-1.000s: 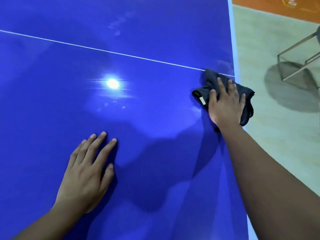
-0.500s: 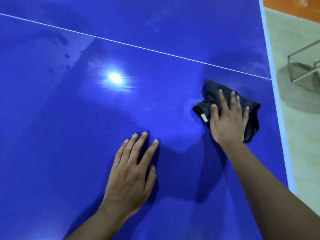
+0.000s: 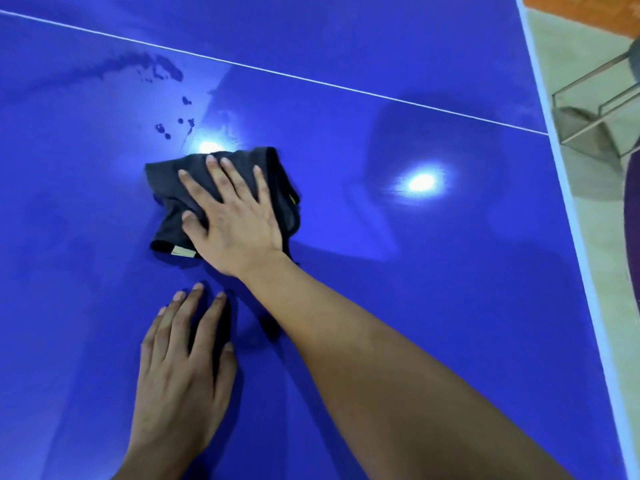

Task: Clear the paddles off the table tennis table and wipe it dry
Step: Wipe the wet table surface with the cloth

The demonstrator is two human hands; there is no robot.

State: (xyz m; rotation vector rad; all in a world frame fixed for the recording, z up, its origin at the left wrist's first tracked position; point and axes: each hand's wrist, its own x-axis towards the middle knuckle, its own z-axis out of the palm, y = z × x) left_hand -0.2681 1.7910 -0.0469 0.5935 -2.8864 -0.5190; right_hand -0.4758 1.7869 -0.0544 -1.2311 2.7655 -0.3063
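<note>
The blue table tennis table (image 3: 433, 306) fills the view, crossed by a thin white line. A crumpled dark grey cloth (image 3: 166, 181) lies on it left of centre. My right hand (image 3: 232, 216) presses flat on the cloth with straight, spread fingers. My left hand (image 3: 180, 368) rests flat on the bare table just below the cloth, fingers straight. Dark water drops and a wet smear (image 3: 162, 69) sit on the surface up and left of the cloth. No paddles are in view.
The table's white right edge (image 3: 568, 209) runs down the right side, with beige floor beyond it. A metal chair frame (image 3: 595, 98) stands on the floor by the upper right. Two lamp reflections glare on the table.
My right hand has slid the cloth leftward from near the table's right edge toward the water drops. My left hand stays flat on the table.
</note>
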